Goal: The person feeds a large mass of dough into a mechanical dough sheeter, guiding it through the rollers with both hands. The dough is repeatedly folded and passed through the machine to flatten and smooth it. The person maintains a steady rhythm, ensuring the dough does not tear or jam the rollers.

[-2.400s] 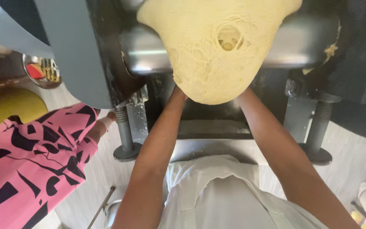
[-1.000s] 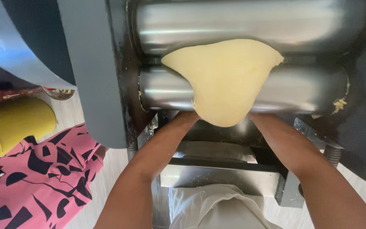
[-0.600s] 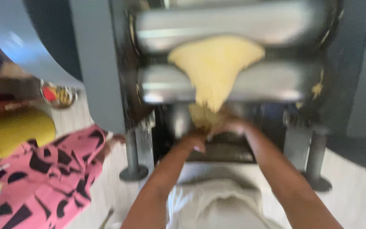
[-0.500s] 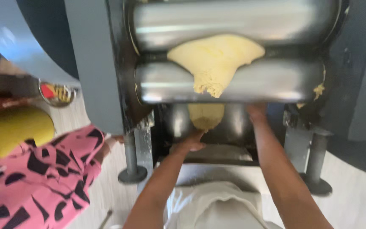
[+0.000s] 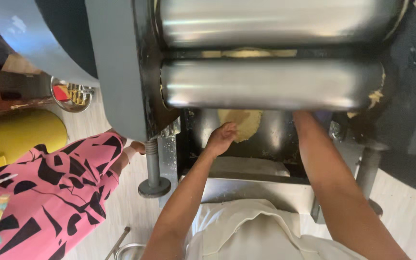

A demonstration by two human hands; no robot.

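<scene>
— Left hand (image 5: pixel 221 138) cups the dough (image 5: pixel 242 122) at centre frame, fingers loosely closed under it; right hand is hidden behind the lower roller (image 5: pixel 270 84).
— How does the sheet handle?
— Probably soft, thin, tearable; support it underneath. Tight room: rollers above, tray (image 5: pixel 246 168) below.

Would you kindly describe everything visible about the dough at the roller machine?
The dough is pale yellow, soft-looking and flattened into a sheet. Most shows below the lower steel roller, hanging in the dark opening, where the left hand touches its lower left edge. A thin strip shows in the gap between the rollers.
</scene>
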